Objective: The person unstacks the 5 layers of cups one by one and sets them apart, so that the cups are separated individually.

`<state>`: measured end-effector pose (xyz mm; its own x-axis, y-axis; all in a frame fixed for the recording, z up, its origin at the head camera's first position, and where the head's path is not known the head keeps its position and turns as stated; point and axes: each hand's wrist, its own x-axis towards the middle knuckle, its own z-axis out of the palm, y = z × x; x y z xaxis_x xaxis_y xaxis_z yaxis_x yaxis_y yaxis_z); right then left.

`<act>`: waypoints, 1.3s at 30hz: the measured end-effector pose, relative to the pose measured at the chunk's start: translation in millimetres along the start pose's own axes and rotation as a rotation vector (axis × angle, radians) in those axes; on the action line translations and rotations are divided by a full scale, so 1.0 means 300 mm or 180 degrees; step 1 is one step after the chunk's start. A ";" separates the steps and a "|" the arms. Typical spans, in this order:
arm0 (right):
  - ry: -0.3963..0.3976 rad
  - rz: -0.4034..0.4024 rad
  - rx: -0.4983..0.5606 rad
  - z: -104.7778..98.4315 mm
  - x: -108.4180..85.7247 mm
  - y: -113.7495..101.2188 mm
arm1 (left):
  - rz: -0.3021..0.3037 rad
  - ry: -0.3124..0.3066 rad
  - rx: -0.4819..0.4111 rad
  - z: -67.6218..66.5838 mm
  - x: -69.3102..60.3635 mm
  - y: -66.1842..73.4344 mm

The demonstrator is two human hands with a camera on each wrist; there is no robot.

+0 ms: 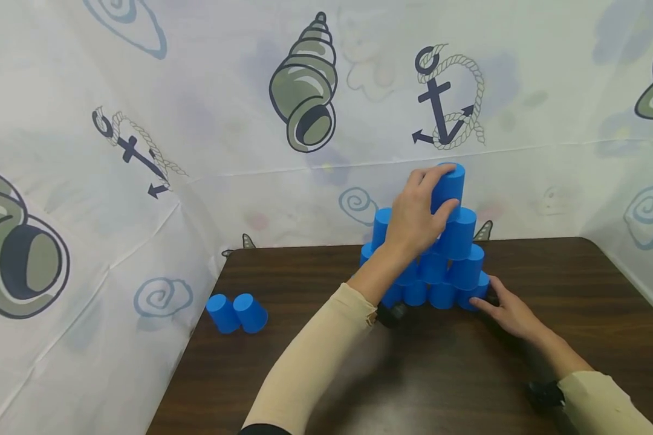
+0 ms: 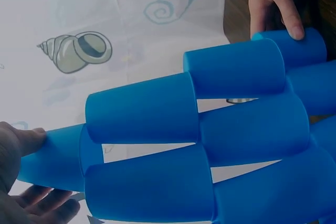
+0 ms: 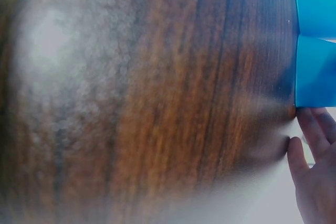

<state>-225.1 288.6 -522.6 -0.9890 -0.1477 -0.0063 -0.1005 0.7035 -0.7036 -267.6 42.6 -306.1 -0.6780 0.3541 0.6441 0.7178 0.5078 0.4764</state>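
We see the top cup (image 1: 453,182) pinched by the left hand (image 1: 418,212) at the peak of the stack (image 1: 442,294); below it, the right hand (image 1: 510,312), thumb and fingers spread, touches the bottom corner cup (image 1: 479,291); two more cups (image 1: 222,313) stand left of both hands on the table (image 1: 223,386)

Head view looks forward-down; wrist views (sideways, nearer) share cups (image 2: 252,129).

Tabletop (image 1: 446,368): dark brown, streaked wood grain
Stacked cups (image 1: 457,238): plain blue
Left-edge cups (image 1: 251,314): same plain blue
Cloth (image 1: 223,90) beyond far edge: white; grey-green shells (image 1: 305,84), navy anchors (image 1: 438,110), pale-blue spirals (image 1: 163,297)
Your sleeves (image 1: 312,356): cream
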 end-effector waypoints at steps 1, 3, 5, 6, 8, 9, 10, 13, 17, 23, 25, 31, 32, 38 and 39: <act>-0.0007 0.0007 -0.0002 0.002 -0.003 -0.002 | 0.0021 0.0010 -0.0019 -0.003 -0.004 -0.001; -0.0010 0.0022 -0.0010 0.006 -0.009 -0.006 | 0.0067 0.0025 -0.0063 -0.015 -0.015 0.001; 0.0004 0.0028 -0.0020 0.010 -0.014 -0.008 | 0.0114 0.0075 -0.0134 -0.038 -0.029 0.007; 0.0014 0.0034 -0.0029 0.012 -0.016 -0.010 | 0.0147 0.0109 -0.0177 -0.055 -0.039 0.010; 0.0026 0.0037 -0.0037 0.016 -0.020 -0.011 | 0.0212 0.0210 -0.0246 -0.101 -0.069 0.017; 0.0027 0.0040 -0.0043 0.018 -0.023 -0.012 | 0.0242 0.0279 -0.0298 -0.129 -0.090 0.019; 0.0027 0.0033 -0.0038 0.018 -0.022 -0.012 | 0.0260 0.0355 -0.0361 -0.158 -0.114 0.019; 0.0034 0.0004 -0.0019 0.018 -0.019 -0.013 | 0.0282 0.0603 -0.0493 -0.248 -0.203 -0.006; 0.0065 -0.0086 -0.0011 0.013 -0.016 -0.015 | 0.0111 0.0882 -0.0467 -0.355 -0.338 -0.088; 0.0057 -0.0109 -0.0032 0.009 -0.015 -0.007 | -0.0476 0.1012 -0.0041 -0.458 -0.539 -0.264; 0.0043 -0.0108 -0.0019 0.007 -0.012 -0.003 | -0.0710 0.0988 0.0134 -0.475 -0.599 -0.319; 0.0025 -0.0091 0.0016 -0.002 -0.005 0.006 | -0.1359 0.0781 0.0495 -0.468 -0.752 -0.457; 0.0023 -0.0092 0.0020 -0.003 -0.004 0.007 | -0.1461 0.0735 0.0536 -0.464 -0.774 -0.476; 0.0000 -0.0112 0.0028 -0.008 0.005 0.010 | -0.1810 0.0507 0.0804 -0.436 -0.855 -0.560; 0.0001 -0.0112 0.0025 -0.008 0.006 0.010 | -0.1828 0.0479 0.0842 -0.432 -0.860 -0.570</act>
<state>-227.5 292.0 -523.0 -0.9849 -0.1721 0.0187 -0.1344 0.6924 -0.7089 -194.8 -237.4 -476.1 -0.8989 -0.1354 0.4167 0.1713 0.7667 0.6187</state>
